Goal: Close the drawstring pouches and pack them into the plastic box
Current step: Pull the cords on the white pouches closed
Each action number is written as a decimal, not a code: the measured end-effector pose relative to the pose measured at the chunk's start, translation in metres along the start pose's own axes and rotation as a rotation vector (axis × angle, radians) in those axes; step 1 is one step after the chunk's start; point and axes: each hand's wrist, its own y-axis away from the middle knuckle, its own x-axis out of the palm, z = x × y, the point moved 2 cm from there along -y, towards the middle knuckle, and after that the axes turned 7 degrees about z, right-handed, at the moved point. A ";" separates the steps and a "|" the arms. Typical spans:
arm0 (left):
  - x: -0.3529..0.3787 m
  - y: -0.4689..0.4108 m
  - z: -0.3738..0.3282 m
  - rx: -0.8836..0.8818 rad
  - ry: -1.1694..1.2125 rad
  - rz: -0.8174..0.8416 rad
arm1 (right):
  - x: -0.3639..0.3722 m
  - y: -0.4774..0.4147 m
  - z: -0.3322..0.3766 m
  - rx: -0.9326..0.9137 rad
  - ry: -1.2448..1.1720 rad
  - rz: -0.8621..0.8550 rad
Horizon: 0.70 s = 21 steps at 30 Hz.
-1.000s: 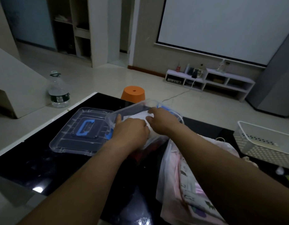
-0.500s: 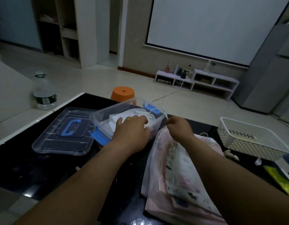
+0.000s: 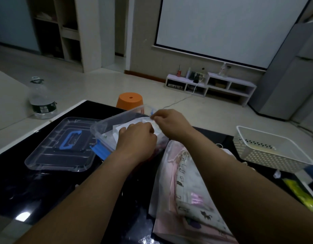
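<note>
Far left, a water bottle point(image 3: 41, 101) stands on the pale floor beyond the black table point(image 3: 29, 182). On the table lies a clear lid point(image 3: 60, 147) with a blue handle, top side up, its right edge just beside the plastic box point(image 3: 103, 125). The box sits tilted, open, with blue latches, and contains a white pouch point(image 3: 132, 125). The left hand point(image 3: 136, 140) rests over the box's near side, fingers curled down onto the white pouch and gripping it. The right hand point(image 3: 171, 122), at the box's far right corner, pinches the drawstring point(image 3: 147, 118) between thumb and forefinger. An orange stool point(image 3: 130, 101) stands on the floor behind the box. Below the right forearm, a pile of pouches point(image 3: 187, 191), pink and cat-printed, lies on the table. At right stands a white perforated basket point(image 3: 268, 150).
</note>
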 end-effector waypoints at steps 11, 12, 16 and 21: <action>0.050 0.032 -0.075 0.305 0.219 0.155 | -0.031 0.167 -0.135 0.460 -0.334 -0.148; 0.065 0.034 -0.077 0.282 0.159 0.253 | -0.028 0.180 -0.149 0.519 -0.350 -0.147; 0.116 0.044 -0.083 0.159 -0.079 0.504 | -0.011 0.214 -0.192 0.703 -0.457 -0.007; 0.131 0.045 -0.080 0.027 -0.012 0.515 | 0.005 0.214 -0.204 0.709 -0.258 0.121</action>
